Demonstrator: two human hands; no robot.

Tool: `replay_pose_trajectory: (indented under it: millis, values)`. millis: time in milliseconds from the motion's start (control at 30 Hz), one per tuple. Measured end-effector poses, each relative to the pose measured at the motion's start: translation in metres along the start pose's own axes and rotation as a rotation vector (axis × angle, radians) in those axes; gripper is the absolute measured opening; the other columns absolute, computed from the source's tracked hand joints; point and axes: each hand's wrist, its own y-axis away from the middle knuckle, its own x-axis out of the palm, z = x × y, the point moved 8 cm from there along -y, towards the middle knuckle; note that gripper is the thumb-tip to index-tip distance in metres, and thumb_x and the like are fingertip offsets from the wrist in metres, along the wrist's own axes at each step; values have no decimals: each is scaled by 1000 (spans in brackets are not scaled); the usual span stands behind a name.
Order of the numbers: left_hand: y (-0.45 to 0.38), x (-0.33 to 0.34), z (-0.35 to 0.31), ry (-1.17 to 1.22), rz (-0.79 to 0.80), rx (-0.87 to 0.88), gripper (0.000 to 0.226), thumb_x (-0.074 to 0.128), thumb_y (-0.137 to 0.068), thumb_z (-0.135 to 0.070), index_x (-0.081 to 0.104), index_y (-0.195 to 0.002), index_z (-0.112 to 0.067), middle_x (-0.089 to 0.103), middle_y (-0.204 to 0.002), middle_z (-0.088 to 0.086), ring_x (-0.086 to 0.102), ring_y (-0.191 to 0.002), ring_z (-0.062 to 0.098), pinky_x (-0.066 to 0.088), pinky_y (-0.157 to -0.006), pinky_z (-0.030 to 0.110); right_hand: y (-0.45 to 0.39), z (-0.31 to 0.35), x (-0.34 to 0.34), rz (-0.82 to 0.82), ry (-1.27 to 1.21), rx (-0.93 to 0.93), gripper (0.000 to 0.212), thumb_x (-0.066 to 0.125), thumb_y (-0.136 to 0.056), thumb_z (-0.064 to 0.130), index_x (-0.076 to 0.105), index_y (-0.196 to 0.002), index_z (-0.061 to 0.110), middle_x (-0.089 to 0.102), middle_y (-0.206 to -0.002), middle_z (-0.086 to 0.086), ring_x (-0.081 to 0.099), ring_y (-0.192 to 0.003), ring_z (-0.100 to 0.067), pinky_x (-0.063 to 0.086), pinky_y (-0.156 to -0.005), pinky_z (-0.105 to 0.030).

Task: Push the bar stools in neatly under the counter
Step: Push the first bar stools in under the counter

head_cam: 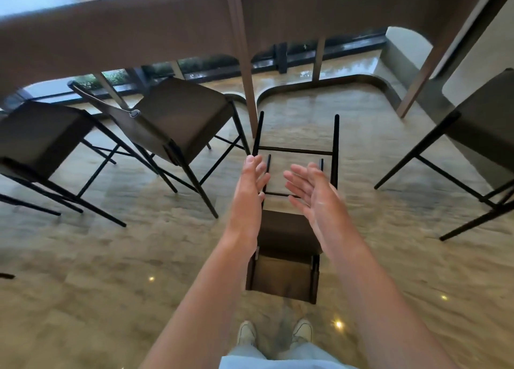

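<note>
Nearest, a bar stool (283, 274) stands directly below the person, outside the desk (139, 34). Left hand (251, 185) and right hand (311, 190) hover above it, each grip open and empty, palms facing, likely readied to push. Further stools (178, 118) sit by the desk, angled.

Dark brown seats on black legs are shown by the bar stools (286, 238), brown by the counter (116, 37) at upper frame, and mottled beige by the floor (83, 271).
</note>
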Motion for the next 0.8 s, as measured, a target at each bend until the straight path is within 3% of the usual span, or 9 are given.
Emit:
replay_pose_trajectory:
  millis: [500,800]
  values:
    - [8,-46,21,-24,44,-48,59,26,-104,-57,40,-153,-28,47,-154,-6,48,-135,8,30,-120,40,19,-35,37,-39,10,33,43,40,-102,52,60,-130,26,65,-132,4,58,-126,-10,41,-114,-42]
    - [13,-73,42,2,102,-92,58,26,-105,-55,40,-153,-26,48,-153,-4,49,-135,10,28,-122,44,33,-64,51,-158,-5,64,46,44,-102,50,60,-134,21,68,-128,3,60,-122,-9,44,-111,-42]
